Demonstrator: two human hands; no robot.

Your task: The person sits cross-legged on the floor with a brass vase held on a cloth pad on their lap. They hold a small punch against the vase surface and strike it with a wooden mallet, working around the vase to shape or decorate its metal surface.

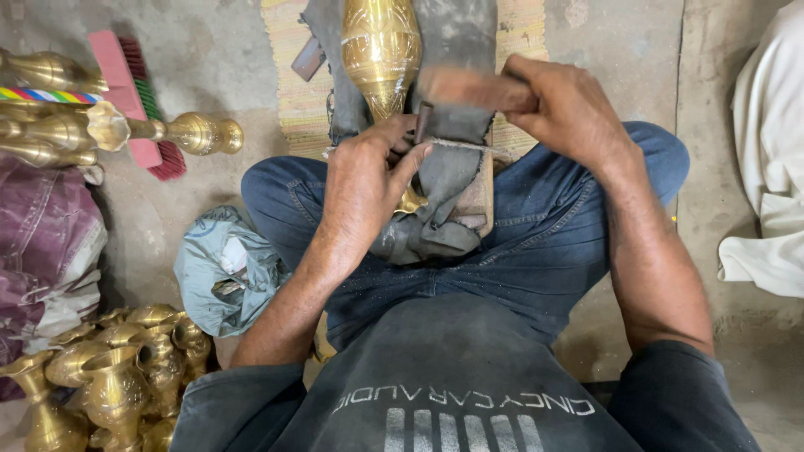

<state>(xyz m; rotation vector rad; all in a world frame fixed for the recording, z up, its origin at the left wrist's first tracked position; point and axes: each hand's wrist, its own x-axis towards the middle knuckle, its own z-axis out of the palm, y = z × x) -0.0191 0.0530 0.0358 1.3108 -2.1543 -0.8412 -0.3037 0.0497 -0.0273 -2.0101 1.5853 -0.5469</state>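
Two hands at work over your lap, legs crossed in blue jeans [544, 243]. Your left hand [364, 180] sits low at the narrow end of an engraved brass vase [381, 50], fingers pinched together around a small dark chisel [423, 121] held upright against the metal. Your right hand [557, 105] is closed around a wooden mallet [469, 88]; its head is blurred, just above the chisel's top.

Brass vase lies lengthwise, pointing away from you, its wide patterned body up near the top edge of the view, its neck down by your left fingers. It rests on a grey cloth [448, 180] draped over a wooden block [477, 197] on your legs. Whether the chisel tip touches the brass, you cannot tell; your fingers cover it.

Woven mat [285, 75] under the cloth, on a concrete floor [620, 50].

To your left:
- a pink-backed brush [130, 100] with red and green bristles, flat on the floor
- several brass pieces lying across it, one a long brass stem [180, 131]
- a crumpled grey-green bag [222, 268] beside your thigh
- a cluster of brass vases [117, 377] standing close together near your left elbow

To your right, white cloth [770, 159] heaped at the frame edge.
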